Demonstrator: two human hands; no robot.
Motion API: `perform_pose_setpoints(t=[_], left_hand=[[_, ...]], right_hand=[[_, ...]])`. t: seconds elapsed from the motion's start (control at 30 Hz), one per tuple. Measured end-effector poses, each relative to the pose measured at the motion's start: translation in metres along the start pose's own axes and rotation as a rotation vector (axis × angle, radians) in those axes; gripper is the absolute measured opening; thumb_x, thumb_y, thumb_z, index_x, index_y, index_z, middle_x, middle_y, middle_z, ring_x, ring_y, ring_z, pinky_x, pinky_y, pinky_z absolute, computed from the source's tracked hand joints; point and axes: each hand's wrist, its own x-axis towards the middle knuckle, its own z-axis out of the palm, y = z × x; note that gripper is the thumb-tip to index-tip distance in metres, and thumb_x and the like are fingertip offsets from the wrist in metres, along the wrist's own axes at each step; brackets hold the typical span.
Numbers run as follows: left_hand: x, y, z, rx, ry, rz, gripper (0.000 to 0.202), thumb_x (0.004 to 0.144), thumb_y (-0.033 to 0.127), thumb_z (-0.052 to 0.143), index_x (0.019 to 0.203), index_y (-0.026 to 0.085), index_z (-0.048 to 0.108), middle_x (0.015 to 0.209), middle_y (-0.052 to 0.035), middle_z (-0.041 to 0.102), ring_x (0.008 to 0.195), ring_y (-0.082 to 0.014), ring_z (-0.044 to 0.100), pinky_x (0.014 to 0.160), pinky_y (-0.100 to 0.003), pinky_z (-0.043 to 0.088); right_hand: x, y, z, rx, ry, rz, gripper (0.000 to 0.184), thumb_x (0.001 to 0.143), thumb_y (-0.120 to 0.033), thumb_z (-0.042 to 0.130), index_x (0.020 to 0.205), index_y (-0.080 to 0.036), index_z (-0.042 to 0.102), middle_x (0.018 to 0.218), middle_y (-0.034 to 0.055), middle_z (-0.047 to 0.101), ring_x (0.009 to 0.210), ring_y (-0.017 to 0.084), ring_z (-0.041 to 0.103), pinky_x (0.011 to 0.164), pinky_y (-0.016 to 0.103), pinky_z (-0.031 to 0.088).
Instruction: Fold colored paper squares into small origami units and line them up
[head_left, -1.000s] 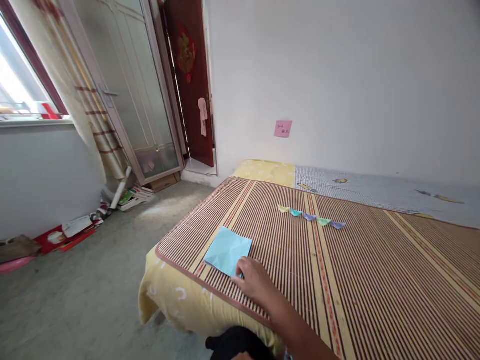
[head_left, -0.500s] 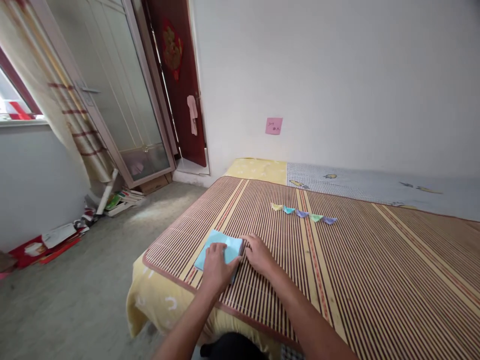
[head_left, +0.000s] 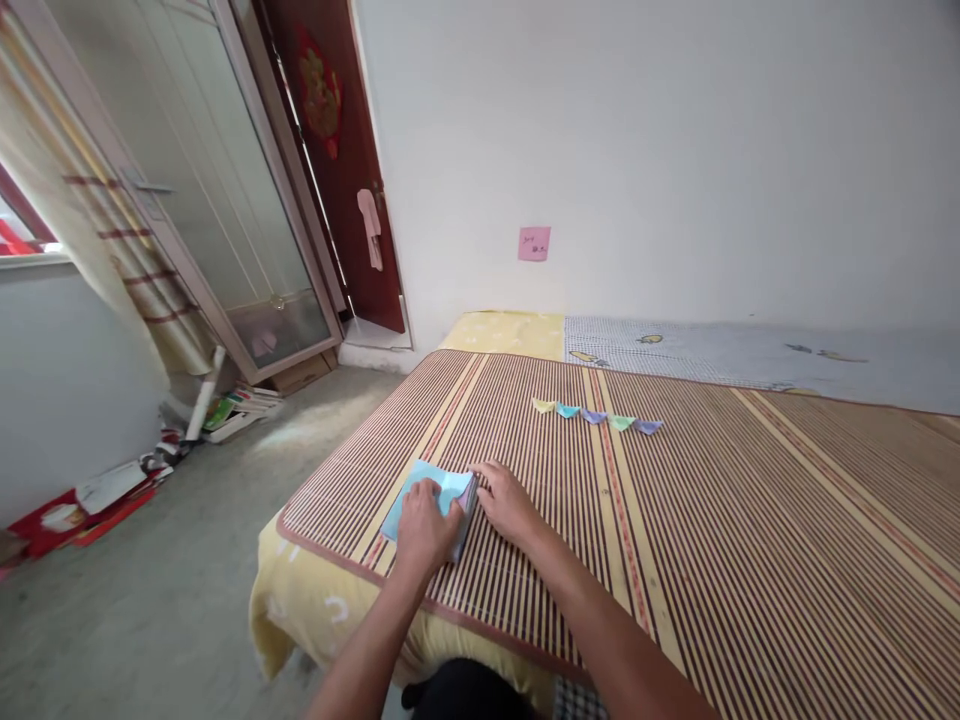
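Note:
A square stack of coloured paper (head_left: 405, 490), light blue on top, lies on the striped mat near the bed's front-left corner. My left hand (head_left: 426, 520) is over it, fingers pressing on the top and thumb at the right edge. There the blue sheet curls up a little, and purple paper shows beneath. My right hand (head_left: 506, 500) is at the stack's far right corner, fingers bent, index finger and thumb at the paper's edge. Farther back, several small folded paper triangles (head_left: 594, 416) in yellow, blue, purple and green form a slanting row.
The striped mat (head_left: 720, 540) covers most of the bed, with yellow cloth (head_left: 322, 600) hanging at the front-left corner. A pink note (head_left: 534, 243) is stuck on the white wall. Books (head_left: 240, 410) and red items lie on the floor at left, near a glass door (head_left: 225, 180).
The right edge of the top blue sheet has curled up, baring purple paper below. Both hands stay at the stack. The whole view has shifted slightly.

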Motion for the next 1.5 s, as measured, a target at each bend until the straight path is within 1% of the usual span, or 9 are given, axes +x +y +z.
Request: perform_pose_setpoints(t=[0.37,0.5,0.63,0.77,0.87,1.03,1.1,1.23,1.5], left_hand=[[-0.003,0.022,-0.020,-0.179,0.010,-0.006,0.021,0.076,0.011,0.057,0.070,0.025,0.043,0.083,-0.0066,0.059,0.087,-0.0282,0.061,0.076,-0.037,0.043],[-0.001,0.026,-0.060,-0.417,0.014,-0.010,0.017,0.078,0.022,0.056,0.072,0.025,0.041,0.073,-0.0003,0.054,0.077,-0.0229,0.060,0.066,-0.030,0.042],[-0.009,0.056,-0.083,-0.715,-0.158,0.036,0.018,0.082,0.040,0.047,0.074,0.025,0.044,0.063,0.0035,0.046,0.054,-0.0165,0.049,0.052,-0.026,0.041],[-0.014,0.101,-0.060,-1.167,-0.480,-0.009,0.019,0.078,0.038,0.058,0.073,0.021,0.051,0.065,0.0007,0.051,0.056,-0.0144,0.049,0.053,-0.025,0.043],[-0.011,0.129,-0.031,-1.387,-0.663,-0.067,0.022,0.075,0.036,0.067,0.072,0.021,0.052,0.064,0.0031,0.048,0.056,-0.0131,0.046,0.054,-0.024,0.040],[-0.001,0.150,0.002,-1.355,-0.641,-0.043,0.030,0.076,0.042,0.071,0.071,0.022,0.050,0.061,0.0072,0.042,0.052,-0.0102,0.038,0.051,-0.022,0.035],[0.002,0.152,0.010,-1.316,-0.623,-0.026,0.031,0.080,0.043,0.071,0.072,0.022,0.049,0.060,0.0088,0.039,0.050,-0.0092,0.034,0.048,-0.020,0.031],[0.004,0.152,0.023,-1.250,-0.602,0.017,0.032,0.086,0.047,0.070,0.078,0.022,0.052,0.057,0.0104,0.039,0.048,-0.0081,0.032,0.045,-0.017,0.026],[0.001,0.149,0.039,-1.305,-0.724,0.035,0.031,0.087,0.045,0.072,0.104,0.020,0.064,0.067,0.0029,0.064,0.059,-0.0126,0.058,0.055,-0.021,0.042]], right_hand=[[-0.042,-0.001,-0.029,0.228,0.098,0.121,0.033,0.087,-0.010,0.056,0.112,-0.022,0.073,0.116,0.0090,0.068,0.116,0.026,0.062,0.105,0.044,0.044],[-0.071,0.014,-0.059,0.395,0.128,0.219,0.028,0.093,-0.032,0.060,0.116,-0.023,0.073,0.119,0.0119,0.070,0.115,0.029,0.064,0.102,0.047,0.048],[-0.091,0.034,-0.086,0.609,0.145,0.298,0.057,0.094,-0.065,0.051,0.126,-0.022,0.069,0.128,0.0162,0.069,0.121,0.031,0.064,0.101,0.048,0.049],[-0.101,0.040,-0.105,0.840,0.143,0.321,0.088,0.091,-0.083,0.020,0.132,-0.019,0.064,0.121,0.0191,0.073,0.110,0.031,0.071,0.090,0.045,0.055],[-0.104,0.041,-0.125,1.117,0.135,0.369,0.096,0.084,-0.091,0.020,0.122,-0.018,0.069,0.106,0.0181,0.077,0.100,0.033,0.073,0.083,0.046,0.055],[-0.110,0.051,-0.173,1.128,0.267,0.355,0.095,0.081,-0.094,0.023,0.102,-0.017,0.074,0.082,0.0138,0.075,0.078,0.029,0.072,0.066,0.038,0.054],[-0.113,0.056,-0.189,1.019,0.294,0.349,0.080,0.080,-0.089,0.044,0.095,-0.016,0.074,0.074,0.0088,0.071,0.065,0.023,0.068,0.058,0.032,0.051],[-0.118,0.062,-0.202,0.842,0.343,0.390,0.038,0.066,-0.048,0.090,0.081,-0.018,0.072,0.070,-0.0005,0.066,0.061,0.015,0.061,0.054,0.024,0.047],[-0.120,0.058,-0.196,0.738,0.541,0.411,0.035,0.074,-0.049,0.083,0.081,-0.018,0.069,0.067,-0.0007,0.063,0.058,0.014,0.057,0.054,0.024,0.048]])
